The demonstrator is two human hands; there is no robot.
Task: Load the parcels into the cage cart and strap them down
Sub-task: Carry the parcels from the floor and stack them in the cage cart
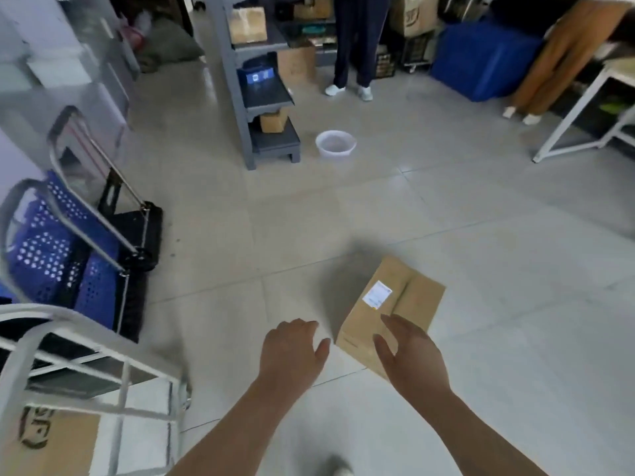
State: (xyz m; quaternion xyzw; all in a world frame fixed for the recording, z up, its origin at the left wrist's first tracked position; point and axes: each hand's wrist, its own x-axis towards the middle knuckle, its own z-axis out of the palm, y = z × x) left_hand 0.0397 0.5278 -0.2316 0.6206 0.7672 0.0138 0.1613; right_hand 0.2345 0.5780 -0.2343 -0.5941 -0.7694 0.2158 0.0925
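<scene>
A brown cardboard parcel (pixel 402 304) with a white label lies on the tiled floor ahead of me, a little to the right. My right hand (pixel 410 352) hovers over its near end with fingers spread, holding nothing. My left hand (pixel 292 348) is open just left of the parcel, apart from it. The white wire cage cart (pixel 86 341) stands at the lower left, and a cardboard box (pixel 48 441) with dark printing lies inside it.
Two folding hand trolleys with blue perforated crates (pixel 68 255) stand left of the cart. Farther off are a grey shelf rack (pixel 261 91) with boxes, a white basin (pixel 335 143), a standing person (pixel 354 46), a blue bin (pixel 484 60) and a white table frame (pixel 584 108).
</scene>
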